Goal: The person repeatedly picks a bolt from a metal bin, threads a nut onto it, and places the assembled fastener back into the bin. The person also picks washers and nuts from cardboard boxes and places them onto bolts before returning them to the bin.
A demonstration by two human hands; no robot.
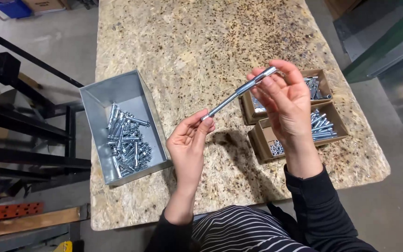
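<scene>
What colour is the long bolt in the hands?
Shiny silver bolt, seen from the head view.

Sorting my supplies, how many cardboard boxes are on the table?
2: one box at the table's right side behind the right hand, and a second box just nearer, beside it. Others may be outside view.

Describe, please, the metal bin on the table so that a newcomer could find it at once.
Start at the speckled chipboard table and look to its left edge, left of the left hand. There sits the grey sheet-metal bin, open-topped and set at an angle, with loose silver bolts heaped inside. Unlike the brown cardboard boxes on the right, it is metal and larger.
</scene>
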